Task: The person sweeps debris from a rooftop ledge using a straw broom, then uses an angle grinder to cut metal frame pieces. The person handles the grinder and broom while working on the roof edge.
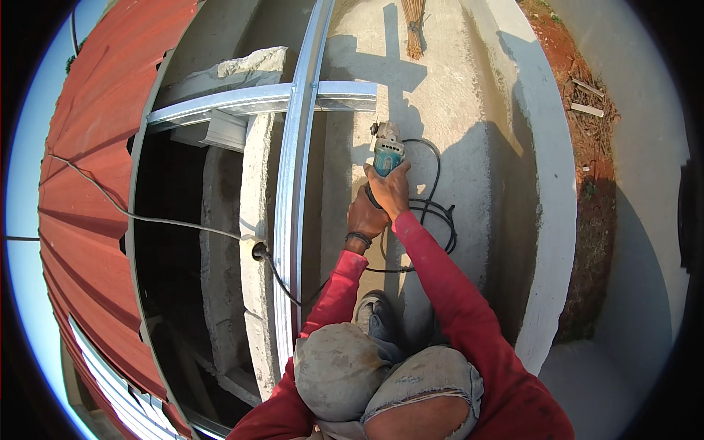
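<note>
Both of my hands are wrapped round a teal and black angle grinder [389, 152]. My right hand [391, 191] grips its body, with my left hand [366, 215] closed farther back on the dark rear part. A dark band circles my left wrist. The grinder's metal head points away from me, just beyond the cut end of a silver metal channel [348, 95]; whether the disc touches the channel I cannot tell. This channel lies crosswise under a long silver metal channel [292, 176] running away from me. The grinder's black cord [444, 220] loops on the concrete to the right.
A rough concrete wall edge [255, 191] stands left, beside a dark opening. Past it slopes a red corrugated metal roof [95, 198]. A cable [183, 222] crosses to a plug connection [259, 251]. A stick broom [414, 29] lies ahead. A low concrete parapet [546, 220] borders the right.
</note>
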A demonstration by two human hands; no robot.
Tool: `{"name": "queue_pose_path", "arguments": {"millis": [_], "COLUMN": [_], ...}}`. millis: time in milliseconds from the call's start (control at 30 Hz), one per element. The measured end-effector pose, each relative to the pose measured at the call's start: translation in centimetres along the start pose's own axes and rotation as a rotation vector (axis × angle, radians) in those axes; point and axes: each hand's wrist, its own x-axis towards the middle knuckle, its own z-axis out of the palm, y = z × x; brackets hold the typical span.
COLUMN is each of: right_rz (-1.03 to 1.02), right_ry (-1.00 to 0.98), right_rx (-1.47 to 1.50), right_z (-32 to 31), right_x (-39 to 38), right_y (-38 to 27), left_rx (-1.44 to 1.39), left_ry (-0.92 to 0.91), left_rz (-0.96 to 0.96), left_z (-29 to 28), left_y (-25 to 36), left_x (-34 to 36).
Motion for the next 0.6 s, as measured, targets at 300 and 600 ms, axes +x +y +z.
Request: {"name": "queue_pose_path", "arguments": {"millis": [300,600], "right_rz": [-0.043,-0.530], "right_ry": [-0.298,0.026], "right_rx": [-0.505,-0.840], "right_z": [-3.2,-14.7], "right_x": [-1.4,0.8], "right_y": [-0.3,-14.2], "left_rx": [-0.172,-0.196], "left_ry": [0.054,0.102], "left_rz": [-0.141,-0.221], "left_z": [0.0,-1.4], "left_y": [-1.3,-3.5], "left_x": [-0.8,-1.2]}}
